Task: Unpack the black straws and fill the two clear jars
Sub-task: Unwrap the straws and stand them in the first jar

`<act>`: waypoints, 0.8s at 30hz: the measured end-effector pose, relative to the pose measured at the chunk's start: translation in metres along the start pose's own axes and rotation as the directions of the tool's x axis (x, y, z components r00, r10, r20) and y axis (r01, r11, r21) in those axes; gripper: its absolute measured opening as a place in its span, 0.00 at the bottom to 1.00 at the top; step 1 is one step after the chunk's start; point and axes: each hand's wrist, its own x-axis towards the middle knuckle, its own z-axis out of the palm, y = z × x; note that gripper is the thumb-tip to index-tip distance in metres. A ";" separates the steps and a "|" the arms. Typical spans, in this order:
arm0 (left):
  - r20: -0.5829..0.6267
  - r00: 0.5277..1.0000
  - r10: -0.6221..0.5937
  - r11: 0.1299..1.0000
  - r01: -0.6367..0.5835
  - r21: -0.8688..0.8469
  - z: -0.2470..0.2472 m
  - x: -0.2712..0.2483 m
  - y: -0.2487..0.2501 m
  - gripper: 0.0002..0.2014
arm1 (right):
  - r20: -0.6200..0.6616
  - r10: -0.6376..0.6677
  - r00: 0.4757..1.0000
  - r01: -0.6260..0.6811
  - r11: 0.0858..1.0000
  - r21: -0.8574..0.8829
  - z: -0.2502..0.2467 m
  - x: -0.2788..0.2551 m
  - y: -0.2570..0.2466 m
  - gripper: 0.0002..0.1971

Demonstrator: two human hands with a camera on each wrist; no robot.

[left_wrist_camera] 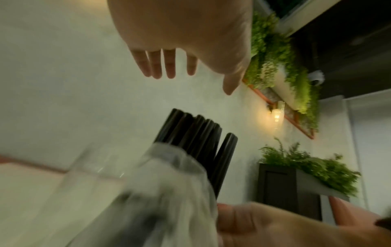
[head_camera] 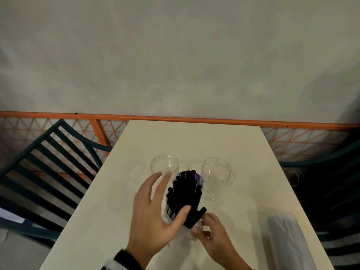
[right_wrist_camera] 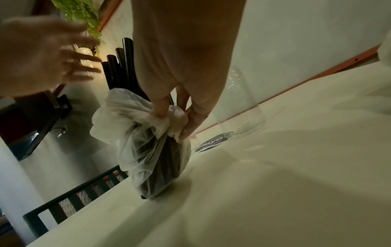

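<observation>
Where the pale rectangular worktop [head_camera: 243,152] carries the goods, the count runs as follows.

Clear plastic jars, open-topped, upright: two. The left clear jar [head_camera: 164,166] and the right clear jar [head_camera: 216,177] stand side by side beyond the hands, apart from each other; both hold nothing.

Bundle of black straws [head_camera: 185,193]: one, number of straws too many and too overlapped to count. It stands nearly upright between the two jars and nearer the person, its lower part inside a thin translucent white plastic bag [right_wrist_camera: 146,150], its upper ends fanning out above the bag's crumpled mouth. The bag's base rests on the worktop.

Hands: two. The left hand [head_camera: 155,211] is spread wide, fingers straight, thumb lying against the straws, gripping nothing. The right hand [head_camera: 212,232] pinches the gathered plastic at the bag's mouth between thumb and fingers.

Purple label or card [head_camera: 197,177]: one, partly hidden behind the straw tops.

Second pale translucent pack [head_camera: 284,234]: one, lying at the worktop's right near edge; contents blurred.

Dark slatted chairs: one at the left [head_camera: 48,162], part of one at the right [head_camera: 331,182].
</observation>
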 end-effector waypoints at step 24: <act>0.562 0.826 -0.048 0.891 -0.219 0.399 0.025 0.025 -0.021 0.30 | 0.012 -0.272 0.962 0.259 0.899 -0.355 0.042 0.003 -0.007 0.18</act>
